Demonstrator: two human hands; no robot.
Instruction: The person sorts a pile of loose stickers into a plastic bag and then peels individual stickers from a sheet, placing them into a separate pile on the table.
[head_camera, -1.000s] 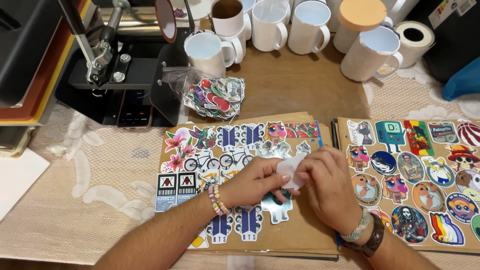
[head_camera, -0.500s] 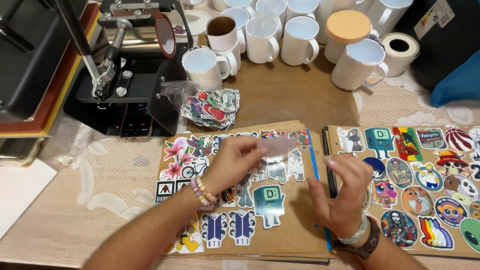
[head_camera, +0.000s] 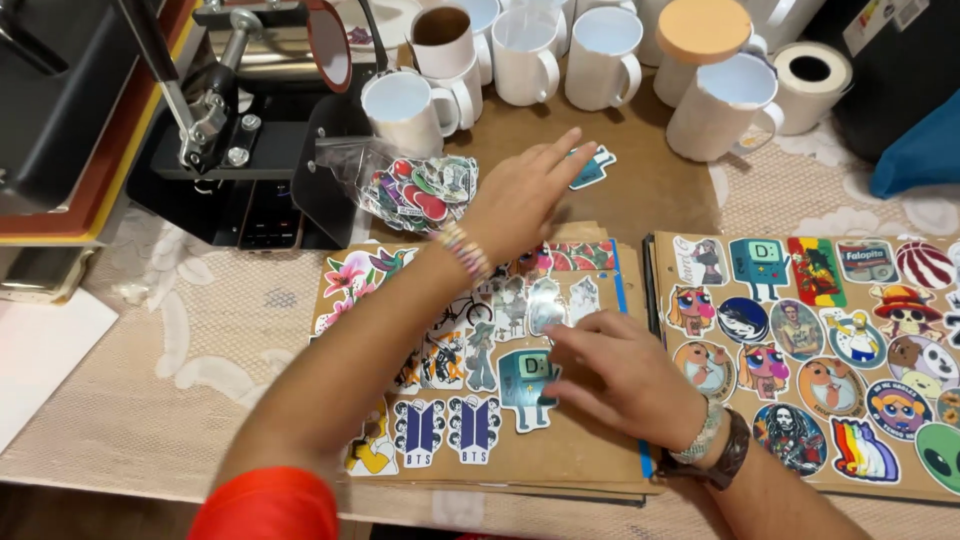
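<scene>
I see my left hand (head_camera: 525, 195) stretched out flat past the top edge of the brown sticker board (head_camera: 590, 460). Its fingers are spread and loose, and the fingertips touch a small teal sticker (head_camera: 592, 168) that lies on the bare table just above the board. The hand grips nothing.

My right hand (head_camera: 615, 375) rests on the board, near its right edge. The fingers are bent a little and press down by a square blue-green robot sticker (head_camera: 527, 385) in the middle of the board. I cannot tell if the fingers pinch anything.

A second board full of round stickers (head_camera: 850, 440) lies just to the right of the first board. A clear bag of stickers (head_camera: 420, 190) sits above the board's top left corner, beside my left hand. White mugs (head_camera: 525, 60) stand in a row well above the board. A black press machine (head_camera: 240, 140) stands up and to the left of the board. A roll of white tape (head_camera: 812, 85) sits far up and to the right.
</scene>
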